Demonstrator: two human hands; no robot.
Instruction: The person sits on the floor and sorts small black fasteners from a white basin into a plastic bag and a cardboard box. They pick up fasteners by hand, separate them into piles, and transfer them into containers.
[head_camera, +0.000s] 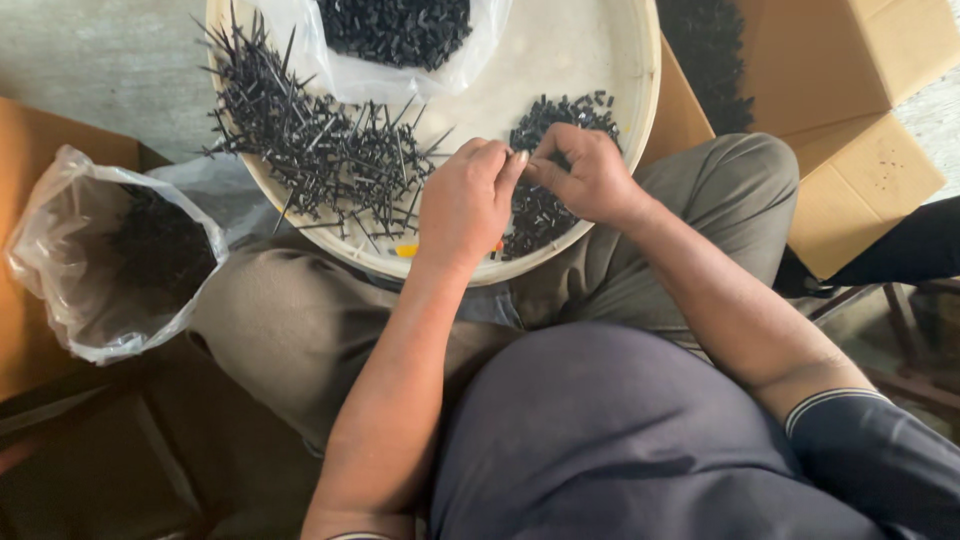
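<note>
A round cream tray (640, 70) rests across my knees. My left hand (465, 200) and my right hand (585, 175) meet over its near edge, fingertips pinched together on a small black part I can barely see. Under my hands lies a heap of small black pieces (560, 112). A tangle of long thin black pins (310, 135) fills the tray's left side. A clear plastic bag of small black pieces (395, 30) sits at the tray's far side.
An open clear plastic bag with dark parts (115, 255) stands to my left, against a brown cardboard box (30, 150). More cardboard boxes (865, 130) stand at the right, one holding black parts (705, 50). The floor is grey concrete.
</note>
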